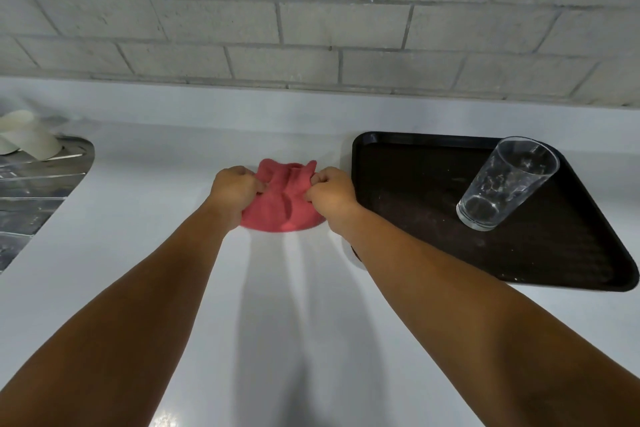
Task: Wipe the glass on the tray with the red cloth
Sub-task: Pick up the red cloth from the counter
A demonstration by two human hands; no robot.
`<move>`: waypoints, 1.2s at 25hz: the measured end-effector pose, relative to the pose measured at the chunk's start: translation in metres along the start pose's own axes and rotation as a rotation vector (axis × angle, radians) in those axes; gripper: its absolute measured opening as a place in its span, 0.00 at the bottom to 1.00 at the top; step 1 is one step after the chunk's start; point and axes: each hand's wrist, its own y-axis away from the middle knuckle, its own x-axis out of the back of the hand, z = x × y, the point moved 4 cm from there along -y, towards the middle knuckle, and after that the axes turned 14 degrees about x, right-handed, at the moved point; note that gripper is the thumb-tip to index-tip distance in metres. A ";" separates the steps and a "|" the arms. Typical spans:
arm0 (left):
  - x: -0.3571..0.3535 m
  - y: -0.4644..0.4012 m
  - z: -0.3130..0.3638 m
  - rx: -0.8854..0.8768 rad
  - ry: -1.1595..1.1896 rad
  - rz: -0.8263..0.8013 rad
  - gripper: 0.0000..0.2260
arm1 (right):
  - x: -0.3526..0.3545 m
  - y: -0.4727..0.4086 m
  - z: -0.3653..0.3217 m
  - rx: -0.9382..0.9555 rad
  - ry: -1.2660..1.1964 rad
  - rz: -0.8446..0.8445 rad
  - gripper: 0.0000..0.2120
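While both the left hand [235,191] and right hand [331,197] pinch the crumpled red terry cloth [282,204] on the white table [121,218], wiping has not begun. Next, one hand likely must reach the clear tall glass [506,184] standing on the black plastic tray [415,191].

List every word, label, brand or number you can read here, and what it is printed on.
None can be read anywhere in this view.
The glass is clear and shows no print.
The black tray shows only specks.
The red cloth, gripped by both hands, is plain.
The brick wall carries no sign.
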 end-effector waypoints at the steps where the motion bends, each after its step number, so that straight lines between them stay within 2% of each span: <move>1: -0.002 0.004 0.002 0.023 0.096 -0.044 0.08 | 0.004 0.002 -0.001 -0.003 -0.067 0.040 0.12; 5: -0.017 0.023 0.012 0.038 0.354 -0.174 0.09 | 0.030 0.007 -0.006 -0.103 -0.320 0.154 0.13; 9: -0.031 0.048 0.018 0.130 0.516 -0.417 0.13 | 0.062 0.017 -0.015 -0.245 -0.580 0.176 0.23; 12: -0.048 0.072 0.022 0.114 0.538 -0.553 0.15 | 0.084 0.038 -0.016 -0.245 -0.786 0.174 0.14; 14: -0.062 0.090 0.025 0.095 0.528 -0.636 0.15 | 0.099 0.050 -0.014 -0.228 -0.800 0.159 0.09; 18: -0.094 0.116 0.027 0.093 0.477 -0.738 0.20 | 0.130 0.071 -0.008 -0.203 -0.799 0.156 0.14; 21: -0.118 0.138 0.025 0.105 0.443 -0.785 0.24 | 0.156 0.095 0.000 -0.191 -0.837 0.204 0.13; 24: -0.146 0.164 0.014 0.133 0.433 -0.816 0.27 | 0.188 0.120 0.014 -0.211 -0.875 0.265 0.20; 27: -0.174 0.188 0.003 0.142 0.433 -0.830 0.27 | 0.213 0.144 0.023 -0.254 -0.909 0.209 0.22; 30: -0.205 0.217 -0.008 0.142 0.433 -0.840 0.22 | 0.246 0.164 0.030 -0.300 -0.879 0.118 0.24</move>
